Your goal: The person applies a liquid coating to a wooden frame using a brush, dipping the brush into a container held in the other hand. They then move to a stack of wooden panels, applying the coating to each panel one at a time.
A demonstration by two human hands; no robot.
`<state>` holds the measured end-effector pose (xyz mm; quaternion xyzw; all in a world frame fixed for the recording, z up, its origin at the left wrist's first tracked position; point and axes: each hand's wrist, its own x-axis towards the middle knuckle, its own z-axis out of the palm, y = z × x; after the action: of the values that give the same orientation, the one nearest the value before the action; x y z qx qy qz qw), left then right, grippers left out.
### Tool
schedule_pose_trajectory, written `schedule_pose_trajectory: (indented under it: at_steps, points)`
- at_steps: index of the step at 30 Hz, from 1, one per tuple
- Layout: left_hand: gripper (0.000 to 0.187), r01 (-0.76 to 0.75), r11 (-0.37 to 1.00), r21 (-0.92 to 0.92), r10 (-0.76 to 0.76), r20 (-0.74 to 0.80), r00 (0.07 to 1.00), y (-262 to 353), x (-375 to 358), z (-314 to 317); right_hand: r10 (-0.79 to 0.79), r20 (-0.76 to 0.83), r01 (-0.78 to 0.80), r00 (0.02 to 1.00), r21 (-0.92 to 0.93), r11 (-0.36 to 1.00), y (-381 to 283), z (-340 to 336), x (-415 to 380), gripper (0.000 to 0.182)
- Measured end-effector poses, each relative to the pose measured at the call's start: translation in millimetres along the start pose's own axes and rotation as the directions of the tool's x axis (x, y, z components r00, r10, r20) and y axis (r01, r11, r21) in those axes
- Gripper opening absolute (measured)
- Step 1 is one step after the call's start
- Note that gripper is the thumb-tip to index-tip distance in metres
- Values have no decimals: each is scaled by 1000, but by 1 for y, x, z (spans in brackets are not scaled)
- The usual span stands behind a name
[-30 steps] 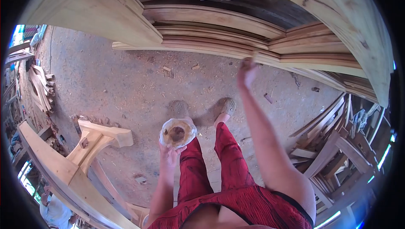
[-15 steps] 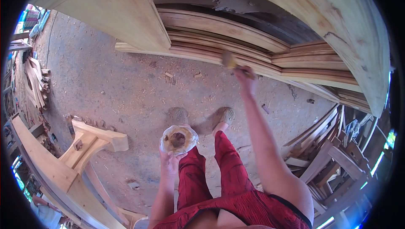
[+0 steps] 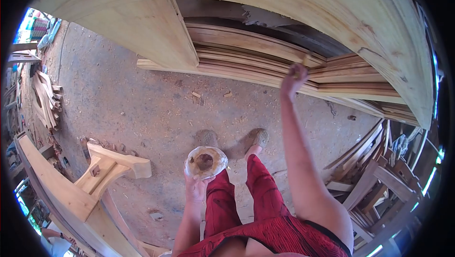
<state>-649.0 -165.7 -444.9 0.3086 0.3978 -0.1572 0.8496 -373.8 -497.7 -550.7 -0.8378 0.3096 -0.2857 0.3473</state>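
Head view looks down on our two arms, two red-trousered legs and two dusty shoes on the dirt floor (image 3: 118, 100). Our left hand (image 3: 198, 187) is curled up from below around one small round bowl (image 3: 205, 162), whitish at the rim with brown paste and a dark patch inside; it sits at waist height, just above our left knee. Our right hand (image 3: 293, 81) is stretched far forward and closed around one small brush (image 3: 303, 61), of which only the pale tip shows past the fingers. That tip touches the moulded wooden frame (image 3: 265, 60), where several stepped ridges run side by side; we cannot count them surely. One broad pale board (image 3: 147, 32) stands just left of the frame. At lower left lies one wooden trestle piece (image 3: 102, 171). One stack of offcuts (image 3: 45, 98) rests well apart at far left, and a heap of wooden parts (image 3: 374, 171) crowds the right.
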Motion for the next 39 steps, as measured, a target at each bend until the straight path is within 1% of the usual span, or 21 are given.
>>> schedule_pose_trajectory:
  at_steps: [3,4,6,8,9,11,14,17,18,20,22,23,25,29,31,33,34,35,36,37,39]
  points:
    - [86,1,999,45,-1,-12,1000,6,-3,5,-49,253,-41,966,340,939,-76,41,-65,25]
    - [86,-3,999,41,4,-21,1000,6,-4,5,-7,389,-180,921,443,878,-99,54,-84,23]
    - [87,-12,999,43,13,-30,999,9,-5,6,-319,306,155,897,457,876,-130,78,-106,22]
    - [87,-26,999,40,26,-10,1000,12,-4,7,-302,450,-79,840,654,753,-152,92,-106,18]
    - [87,-26,999,44,27,-9,1000,13,-4,7,-300,447,-80,842,655,751,-151,100,-100,18]
    - [87,-27,999,35,27,-12,1000,13,-3,8,-301,593,-324,747,719,614,-140,114,-84,16]
    - [86,-23,994,110,18,51,999,24,-4,35,-196,606,-368,771,675,639,-97,94,-43,11]
    - [88,9,1000,28,-10,44,999,7,-1,18,-82,536,-231,840,490,840,-62,9,2,12]
    - [88,14,999,31,-15,45,999,8,-3,20,42,522,-312,852,443,840,-39,-15,14,14]
    - [82,-13,990,138,-6,131,991,11,-2,26,113,398,-288,910,414,863,9,-61,37,13]
    - [83,-17,990,138,-3,139,990,13,1,26,50,237,-175,970,542,822,48,-88,58,12]
    - [84,-22,991,135,2,141,990,14,2,26,55,235,-178,971,543,821,52,-92,62,12]
    - [88,-34,989,145,17,114,993,28,1,52,119,10,-116,993,307,945,55,-93,66,12]
    - [93,-17,990,137,11,48,999,25,2,33,42,-73,-39,996,43,998,57,-37,31,19]
    - [93,-17,988,152,10,49,999,25,2,27,55,-2,-55,998,12,998,11,-6,-1,23]
    - [93,-12,986,166,4,45,999,24,2,24,106,15,-107,994,218,970,-51,26,-38,22]
    - [93,-13,989,149,7,42,999,24,2,25,298,254,-379,920,770,513,-58,47,-61,26]
    - [94,-15,991,133,10,38,999,23,2,26,211,239,-312,948,566,763,-106,39,-76,24]
    - [94,-16,991,134,11,32,999,23,3,27,10,236,-128,972,491,862,-109,55,-96,22]
    - [94,-20,991,130,15,38,999,23,4,29,-191,249,75,949,413,908,-112,64,-108,20]
    - [94,-25,991,128,21,37,999,25,6,36,-227,331,31,916,505,863,-117,75,-115,19]
